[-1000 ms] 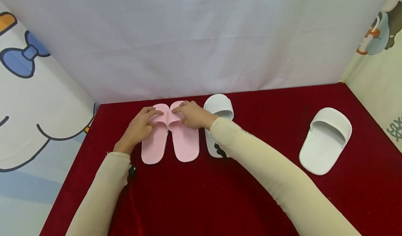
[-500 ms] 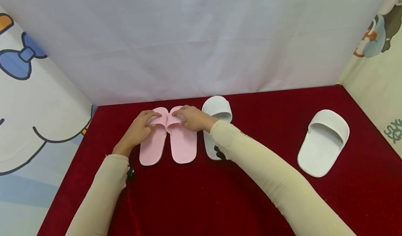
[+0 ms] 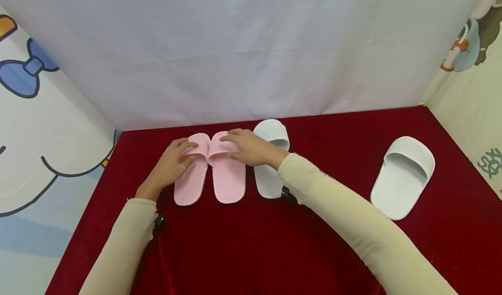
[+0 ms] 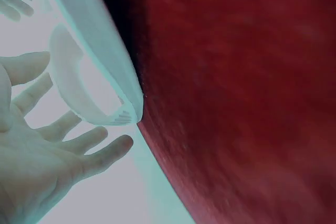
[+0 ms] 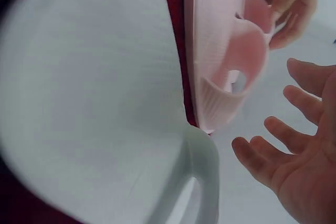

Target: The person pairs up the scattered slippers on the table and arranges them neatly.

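Two pink slippers lie side by side on the red cloth, their toe ends toward the back curtain. My left hand (image 3: 170,162) is at the outer side of the left pink slipper (image 3: 191,185), its fingertips overlapping the strap in the head view. In the left wrist view its fingers (image 4: 107,158) are spread, holding nothing. Above the right pink slipper (image 3: 229,184) hovers my right hand (image 3: 254,147), fingers spread and apart from the strap in the right wrist view. Beneath my right wrist, partly hidden, lies a white slipper (image 3: 268,182) parallel to the pink pair.
Another white slipper (image 3: 397,192) lies tilted at an angle toward the right side of the red cloth (image 3: 227,251). A pale curtain (image 3: 243,59) stands behind. Printed cartoon panels flank the surface on the left and right.
My right hand has drawn a little to the right, off the pink strap. My left hand has eased slightly outward to the left. The slippers stay where they were.
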Available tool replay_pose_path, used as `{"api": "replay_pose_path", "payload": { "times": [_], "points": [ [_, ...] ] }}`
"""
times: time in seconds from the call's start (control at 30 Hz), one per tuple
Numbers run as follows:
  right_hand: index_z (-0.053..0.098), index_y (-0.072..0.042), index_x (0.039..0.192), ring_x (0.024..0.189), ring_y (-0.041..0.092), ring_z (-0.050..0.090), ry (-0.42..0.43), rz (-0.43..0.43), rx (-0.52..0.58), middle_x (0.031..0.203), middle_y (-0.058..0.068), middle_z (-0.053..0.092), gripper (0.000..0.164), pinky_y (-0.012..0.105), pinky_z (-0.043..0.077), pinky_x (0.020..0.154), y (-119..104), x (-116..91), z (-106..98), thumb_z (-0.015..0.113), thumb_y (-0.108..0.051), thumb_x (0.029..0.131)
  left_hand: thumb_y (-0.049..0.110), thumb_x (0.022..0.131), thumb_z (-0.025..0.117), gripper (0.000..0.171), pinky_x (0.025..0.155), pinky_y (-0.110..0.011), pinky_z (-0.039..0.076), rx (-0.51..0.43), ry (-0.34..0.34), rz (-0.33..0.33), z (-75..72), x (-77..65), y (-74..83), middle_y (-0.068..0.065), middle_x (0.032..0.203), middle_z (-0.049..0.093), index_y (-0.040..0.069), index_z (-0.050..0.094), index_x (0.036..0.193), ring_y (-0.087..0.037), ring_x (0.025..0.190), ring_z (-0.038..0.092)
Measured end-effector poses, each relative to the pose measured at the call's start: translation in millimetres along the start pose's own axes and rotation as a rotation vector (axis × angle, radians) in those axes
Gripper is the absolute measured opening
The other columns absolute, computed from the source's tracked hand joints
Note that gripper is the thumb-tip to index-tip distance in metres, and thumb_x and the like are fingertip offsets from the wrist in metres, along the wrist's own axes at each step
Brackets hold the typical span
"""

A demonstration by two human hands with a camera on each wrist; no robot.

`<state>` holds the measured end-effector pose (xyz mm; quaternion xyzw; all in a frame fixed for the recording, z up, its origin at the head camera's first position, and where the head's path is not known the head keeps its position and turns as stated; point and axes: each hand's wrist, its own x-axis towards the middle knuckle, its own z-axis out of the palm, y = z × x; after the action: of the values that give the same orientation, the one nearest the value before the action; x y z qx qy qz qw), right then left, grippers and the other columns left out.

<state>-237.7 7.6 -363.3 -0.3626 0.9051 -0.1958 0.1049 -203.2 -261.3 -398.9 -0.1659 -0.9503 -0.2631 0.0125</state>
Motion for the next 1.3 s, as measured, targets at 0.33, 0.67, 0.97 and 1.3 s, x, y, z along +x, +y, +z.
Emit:
{"api": "replay_pose_path", "payload": {
  "times": [0.33, 0.67, 0.97, 1.3],
  "points": [
    [0.051, -0.012, 0.144, 0.148, 0.039, 0.03, 0.042, -0.087, -0.062, 0.154, 0.019, 0.04, 0.047, 0.049, 0.025, 0.123, 9.5, -62.4, -1.6, 0.058, -0.026, 0.101, 0.011, 0.096, 0.06, 0.05, 0.113, -0.066, 0.028, 0.105, -0.014, 0.019, -4.9, -34.1, 8.9, -0.034, 0.149, 0.036, 0.003, 0.045, 0.143, -0.052, 0.139, 0.033],
    [0.052, -0.018, 0.144, 0.145, 0.032, 0.036, 0.105, -0.137, -0.173, 0.152, 0.014, 0.045, 0.048, 0.05, 0.036, 0.116, 22.6, -108.3, 10.2, 0.061, -0.031, 0.099, 0.01, 0.094, 0.063, 0.054, 0.107, -0.068, 0.035, 0.16, 0.031, 0.064, -3.8, -57.7, 25.4, -0.03, 0.147, 0.041, 0.007, 0.045, 0.144, -0.049, 0.136, 0.038],
    [0.049, -0.021, 0.146, 0.145, 0.033, 0.038, 0.139, -0.096, -0.236, 0.152, 0.012, 0.046, 0.05, 0.053, 0.037, 0.115, 36.1, -140.1, 13.3, 0.058, -0.039, 0.1, 0.011, 0.093, 0.065, 0.051, 0.095, -0.069, 0.043, 0.218, 0.07, 0.121, -0.3, -68.7, 37.5, -0.023, 0.146, 0.043, 0.007, 0.05, 0.142, -0.043, 0.133, 0.042],
    [0.045, -0.026, 0.15, 0.152, 0.033, 0.024, 0.149, -0.086, -0.324, 0.159, 0.012, 0.035, 0.053, 0.053, 0.03, 0.119, 53.5, -169.5, 25.5, 0.052, -0.045, 0.101, 0.018, 0.094, 0.066, 0.047, 0.09, -0.07, 0.045, 0.278, 0.101, 0.152, 22.0, -66.9, 43.0, -0.022, 0.147, 0.045, 0.011, 0.054, 0.139, -0.045, 0.138, 0.04]
  ]
}}
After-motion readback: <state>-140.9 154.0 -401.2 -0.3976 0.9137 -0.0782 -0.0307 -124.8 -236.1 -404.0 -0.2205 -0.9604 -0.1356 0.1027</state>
